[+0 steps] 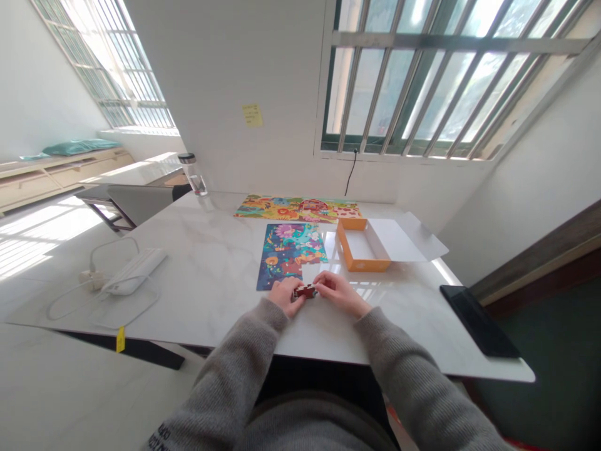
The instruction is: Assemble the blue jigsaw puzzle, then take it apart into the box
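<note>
My left hand (287,297) is closed on small reddish-brown puzzle pieces (306,291), held just above the near edge of a puzzle; I cannot tell how many there are. The fingers of my right hand (335,290) pinch together at the right end of the same pieces. Directly beyond my hands lies a dark blue, partly assembled puzzle (286,250) with colourful animal figures, and its lower right part shows a stepped gap. Further back, a long farm-scene picture (300,208) with a red barn stretches along the table.
To the right stands an open orange box (366,265) with its white lid flap folded out. A black tablet-like slab (479,321) lies near the right edge. A power strip (136,270) with cables is at left, and a clear bottle (195,176) stands at the back left corner.
</note>
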`<action>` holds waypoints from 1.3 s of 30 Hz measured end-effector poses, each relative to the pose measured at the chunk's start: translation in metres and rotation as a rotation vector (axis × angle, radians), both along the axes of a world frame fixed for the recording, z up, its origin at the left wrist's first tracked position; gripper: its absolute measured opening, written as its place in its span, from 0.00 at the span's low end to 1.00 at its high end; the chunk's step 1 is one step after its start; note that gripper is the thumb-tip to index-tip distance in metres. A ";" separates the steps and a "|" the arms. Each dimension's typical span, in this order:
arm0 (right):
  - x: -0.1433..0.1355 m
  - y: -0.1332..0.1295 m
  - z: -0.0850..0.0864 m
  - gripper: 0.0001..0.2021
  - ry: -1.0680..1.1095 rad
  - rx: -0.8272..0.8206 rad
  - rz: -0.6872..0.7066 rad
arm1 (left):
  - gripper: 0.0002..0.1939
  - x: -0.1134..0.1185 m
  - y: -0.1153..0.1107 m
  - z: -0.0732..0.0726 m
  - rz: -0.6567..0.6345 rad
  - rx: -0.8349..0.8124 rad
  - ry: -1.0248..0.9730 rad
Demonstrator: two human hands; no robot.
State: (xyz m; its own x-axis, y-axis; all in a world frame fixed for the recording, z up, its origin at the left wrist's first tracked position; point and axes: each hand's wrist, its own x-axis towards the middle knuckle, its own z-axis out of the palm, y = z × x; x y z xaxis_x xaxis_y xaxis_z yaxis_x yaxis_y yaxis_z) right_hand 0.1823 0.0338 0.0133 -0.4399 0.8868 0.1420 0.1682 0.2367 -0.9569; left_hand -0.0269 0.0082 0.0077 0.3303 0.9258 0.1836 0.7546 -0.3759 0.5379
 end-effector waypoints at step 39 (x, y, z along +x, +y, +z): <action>-0.073 0.041 -0.007 0.18 0.454 -0.296 -0.377 | 0.24 -0.038 -0.014 0.000 0.120 0.012 0.142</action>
State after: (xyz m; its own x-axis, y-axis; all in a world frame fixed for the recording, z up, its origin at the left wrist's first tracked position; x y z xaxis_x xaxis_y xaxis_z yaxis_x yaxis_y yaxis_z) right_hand 0.1094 0.0750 0.0063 -0.0457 0.9984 -0.0333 -0.2472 -0.0436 -0.9680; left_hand -0.0648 -0.0061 0.0080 0.2412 0.9581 0.1546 0.8622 -0.2847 0.4190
